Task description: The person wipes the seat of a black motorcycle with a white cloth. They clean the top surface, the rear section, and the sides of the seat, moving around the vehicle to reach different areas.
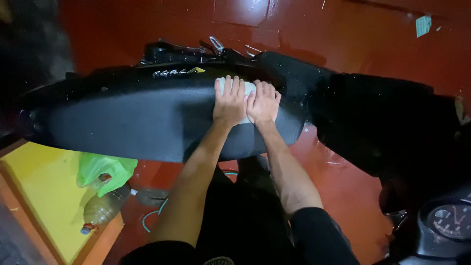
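Place: looked like a home garage or parking porch.
Floor: glossy red tiles [373,39].
Vehicle: black scooter [147,118], speedometer [451,221] visible.
Clutter: bottle [100,211], green bag [105,169].

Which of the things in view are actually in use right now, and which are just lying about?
In use: left hand, right hand, pale cloth, black motorcycle seat.

Lying about: green plastic bag, plastic bottle, yellow platform, thin hose, speedometer.

Dim, glare on red floor [245,12], corners dark.
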